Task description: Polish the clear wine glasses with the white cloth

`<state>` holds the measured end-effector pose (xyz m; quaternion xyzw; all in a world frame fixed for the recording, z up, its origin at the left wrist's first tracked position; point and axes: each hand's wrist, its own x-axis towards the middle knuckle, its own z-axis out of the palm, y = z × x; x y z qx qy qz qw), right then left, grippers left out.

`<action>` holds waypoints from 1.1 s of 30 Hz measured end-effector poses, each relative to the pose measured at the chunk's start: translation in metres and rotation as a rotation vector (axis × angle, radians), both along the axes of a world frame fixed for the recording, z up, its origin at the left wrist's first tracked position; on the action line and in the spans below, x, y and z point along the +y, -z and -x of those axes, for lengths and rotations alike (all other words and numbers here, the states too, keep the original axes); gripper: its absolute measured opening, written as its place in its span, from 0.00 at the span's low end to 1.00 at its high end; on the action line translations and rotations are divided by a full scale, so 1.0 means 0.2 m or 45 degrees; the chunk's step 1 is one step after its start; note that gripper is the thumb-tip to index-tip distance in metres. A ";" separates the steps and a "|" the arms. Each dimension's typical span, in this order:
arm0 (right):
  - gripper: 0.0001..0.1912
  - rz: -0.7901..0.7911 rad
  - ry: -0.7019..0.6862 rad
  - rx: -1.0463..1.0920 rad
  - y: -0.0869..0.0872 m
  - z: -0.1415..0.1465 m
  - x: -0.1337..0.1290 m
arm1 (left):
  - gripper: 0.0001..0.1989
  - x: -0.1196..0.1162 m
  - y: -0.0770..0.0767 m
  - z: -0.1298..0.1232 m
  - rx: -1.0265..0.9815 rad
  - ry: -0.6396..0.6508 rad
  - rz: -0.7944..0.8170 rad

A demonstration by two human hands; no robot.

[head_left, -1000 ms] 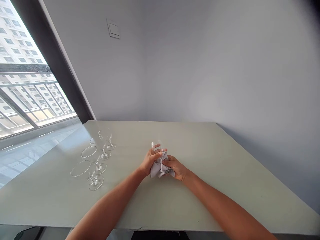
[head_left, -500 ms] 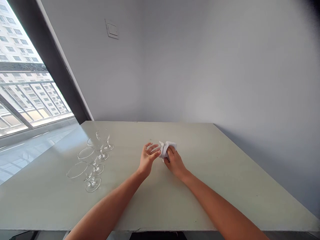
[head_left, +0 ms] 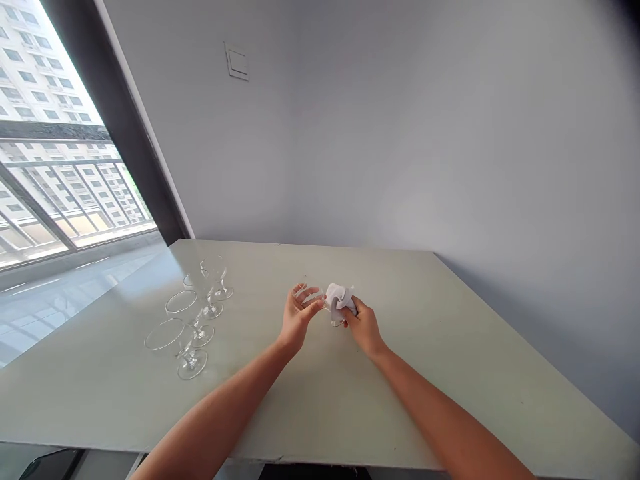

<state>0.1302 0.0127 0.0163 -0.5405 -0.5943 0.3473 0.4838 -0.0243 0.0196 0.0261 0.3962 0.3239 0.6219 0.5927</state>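
My left hand (head_left: 295,321) is curled around the bowl of a clear stemmed glass (head_left: 311,298), which is tipped on its side with its foot toward the right. The glass is hard to see between my fingers. In my right hand (head_left: 367,329) a crumpled white cloth (head_left: 339,297) is pinched against the stem and foot end. A bit of the foot's edge shows below the cloth. Both hands are close together over the middle of the table.
Several clear stemmed glasses (head_left: 192,362) stand upright in a row at the left of the pale table (head_left: 450,373). Grey walls (head_left: 400,133) border its far and right sides. A window with a railing (head_left: 95,190) is at the left.
My right hand has shifted slightly right and turned, and the cloth has bunched differently around the stem end. My left hand keeps its hold. The view has swung a little left.
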 end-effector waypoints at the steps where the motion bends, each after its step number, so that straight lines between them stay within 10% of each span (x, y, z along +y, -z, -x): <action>1: 0.14 0.019 0.007 0.027 0.00 -0.01 0.01 | 0.29 0.00 0.00 0.00 -0.003 -0.019 -0.003; 6: 0.12 0.083 -0.084 -0.014 0.04 -0.01 0.01 | 0.26 0.05 -0.02 0.07 -0.046 -0.162 -0.011; 13: 0.19 -0.254 -0.653 -0.638 0.05 0.04 -0.07 | 0.26 0.09 0.01 0.11 0.036 -0.252 -0.123; 20: 0.16 -0.534 -0.010 -0.969 0.03 0.01 -0.03 | 0.28 0.05 0.06 0.07 0.249 -0.193 -0.265; 33: 0.12 -0.317 0.034 -0.768 0.19 -0.02 0.13 | 0.36 -0.01 0.19 -0.03 0.971 0.115 -0.292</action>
